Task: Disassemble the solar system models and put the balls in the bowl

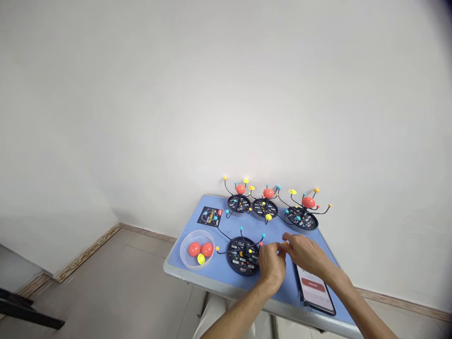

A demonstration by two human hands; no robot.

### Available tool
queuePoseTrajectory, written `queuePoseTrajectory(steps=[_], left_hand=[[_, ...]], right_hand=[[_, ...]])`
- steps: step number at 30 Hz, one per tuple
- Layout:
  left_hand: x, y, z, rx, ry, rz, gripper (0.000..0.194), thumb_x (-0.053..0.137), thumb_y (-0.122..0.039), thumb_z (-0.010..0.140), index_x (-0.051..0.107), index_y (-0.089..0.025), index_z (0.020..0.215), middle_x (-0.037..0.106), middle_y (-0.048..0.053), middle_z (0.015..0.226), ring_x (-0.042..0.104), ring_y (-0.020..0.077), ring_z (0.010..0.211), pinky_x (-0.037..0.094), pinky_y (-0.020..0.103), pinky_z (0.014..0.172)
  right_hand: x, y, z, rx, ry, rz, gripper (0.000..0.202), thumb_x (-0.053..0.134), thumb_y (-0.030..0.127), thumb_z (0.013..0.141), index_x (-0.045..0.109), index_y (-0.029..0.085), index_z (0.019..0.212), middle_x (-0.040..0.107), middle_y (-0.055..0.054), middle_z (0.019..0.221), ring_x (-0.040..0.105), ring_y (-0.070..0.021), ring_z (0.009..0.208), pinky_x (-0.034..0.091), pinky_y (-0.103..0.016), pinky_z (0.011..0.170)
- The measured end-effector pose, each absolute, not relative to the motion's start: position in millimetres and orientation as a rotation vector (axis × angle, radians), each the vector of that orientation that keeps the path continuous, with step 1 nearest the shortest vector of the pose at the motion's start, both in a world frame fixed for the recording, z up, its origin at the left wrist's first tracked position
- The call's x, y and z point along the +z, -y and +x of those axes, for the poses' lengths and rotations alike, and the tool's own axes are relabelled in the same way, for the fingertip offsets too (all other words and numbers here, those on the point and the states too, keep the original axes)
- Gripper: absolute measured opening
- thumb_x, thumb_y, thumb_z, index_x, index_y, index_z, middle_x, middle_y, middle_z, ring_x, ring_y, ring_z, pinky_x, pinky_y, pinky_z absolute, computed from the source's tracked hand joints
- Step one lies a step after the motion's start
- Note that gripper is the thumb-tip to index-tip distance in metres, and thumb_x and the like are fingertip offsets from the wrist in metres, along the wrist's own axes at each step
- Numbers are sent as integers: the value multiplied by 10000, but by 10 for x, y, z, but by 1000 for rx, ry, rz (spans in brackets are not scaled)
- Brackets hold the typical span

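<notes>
A solar system model [243, 268] with a round black base and thin curved arms stands near the front of the table. Small blue, yellow, orange and red balls tip its arms. At its right side my left hand [271, 266] is closed around what looks like one of the black arms, mostly hidden by the fingers. My right hand [306, 253] meets it fingertip to fingertip, pinching a small orange ball [284, 243]. No large red ball sits at this model's centre. A clear round tub [183, 256] to the left holds two red balls [194, 249] and a yellow piece [201, 259].
Along the wall stand three similar models: left [239, 204], middle [264, 208] and right [301, 219], each with a red central ball. A dark printed card [209, 216] lies at the back left of the blue table [221, 263]. A lit phone [315, 288] rests under my right forearm.
</notes>
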State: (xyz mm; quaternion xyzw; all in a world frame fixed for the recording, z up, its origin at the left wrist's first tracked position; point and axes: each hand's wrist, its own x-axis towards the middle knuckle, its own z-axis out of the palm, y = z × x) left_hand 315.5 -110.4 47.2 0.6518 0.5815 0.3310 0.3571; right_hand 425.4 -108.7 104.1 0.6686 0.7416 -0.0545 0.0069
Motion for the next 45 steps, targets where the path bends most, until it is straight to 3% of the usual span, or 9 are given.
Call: queuePoseTrajectory(steps=[3,10,14,17,24,29,34,40,45], left_hand=[[465,1105,3148,845,-1476,1677,269,523,-196,890,773,-216,986,768,102,983,707,230,875,434,284,736],[466,1103,3142,858,-1456,1682,270,521,-227,899,769,-228,1006,751,110,1046,708,257,943,442,291,742],[474,1097,3138,831,-1467,1673,276,508,-191,886,768,-205,976,764,106,1002,706,236,898,445,287,753],[474,1096,3135,831,-1459,1666,276,507,-188,883,769,-202,968,765,101,1002,702,224,871,445,285,752],[450,1104,3129,917,-1410,1659,271,530,-231,885,781,-215,982,746,103,1035,713,257,905,451,291,708],[459,1110,3126,913,-1439,1649,275,521,-202,873,783,-200,959,774,97,952,713,238,843,466,287,729],[460,1112,3131,926,-1407,1634,280,515,-216,875,783,-219,955,777,77,959,706,232,846,463,283,738],[409,1104,3147,928,-1397,1641,269,531,-185,860,776,-183,969,759,99,1038,701,246,939,474,286,764],[400,1115,3143,936,-1422,1597,249,550,-190,870,766,-195,994,777,64,896,712,229,873,511,317,818]], right_hand=[[1057,1098,4239,-168,-2328,2060,309,350,176,959,648,162,878,703,-108,863,660,-215,810,264,-279,587],[1097,1130,4230,-163,-2392,1988,329,374,43,896,659,198,953,677,-65,960,658,-168,823,288,-253,605],[1067,1110,4214,-169,-2392,2046,291,376,167,960,639,198,1082,692,-89,997,670,-201,878,320,-264,635],[1049,1096,4205,-134,-2322,2079,299,359,223,979,650,165,947,705,-110,887,668,-227,851,301,-278,613],[1059,1129,4229,-120,-2433,1973,350,361,-6,848,652,177,913,671,-73,912,633,-156,759,282,-262,592],[996,1110,4247,-120,-2471,2035,300,361,138,937,629,191,1060,688,-91,973,662,-189,815,322,-272,619],[1014,1113,4209,-89,-2350,2040,292,344,159,955,614,166,846,693,-103,813,653,-207,751,272,-279,576],[1081,1159,4244,-82,-2479,1972,410,344,-51,781,642,186,933,669,-60,941,634,-147,770,294,-247,595],[1052,1107,4347,-119,-2615,2036,395,336,35,839,652,201,1009,684,-75,1033,657,-175,832,383,-263,651]])
